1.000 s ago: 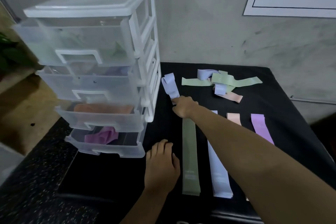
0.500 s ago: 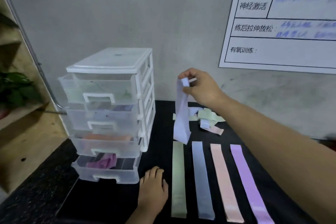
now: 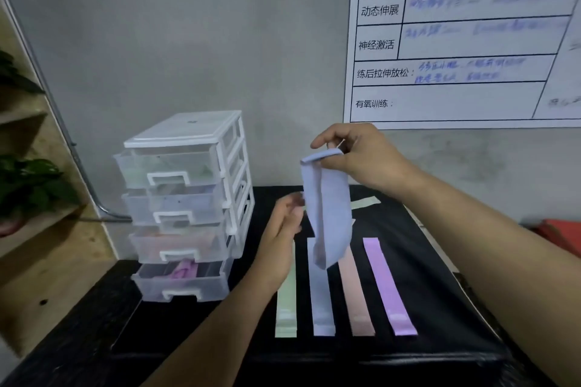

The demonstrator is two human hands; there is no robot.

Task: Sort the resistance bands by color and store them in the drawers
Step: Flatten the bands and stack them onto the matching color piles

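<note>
My right hand pinches the top of a pale blue band, which hangs in the air above the table. My left hand is raised beside the band's left edge with its fingers relaxed, holding nothing. Flat on the black table lie four sorted strips: a green band, a blue band, a pink band and a purple band. The clear drawer unit stands at the left; its bottom drawer is pulled out with purple bands inside. Part of a green band shows behind the hanging one.
A whiteboard hangs on the grey wall at the right. Wooden shelves with a green plant stand at the left. Something red lies past the table's right edge.
My right hand has lifted the pale blue band off the table and raised it higher. My left hand rose from the table toward the band. The view has tilted up.
</note>
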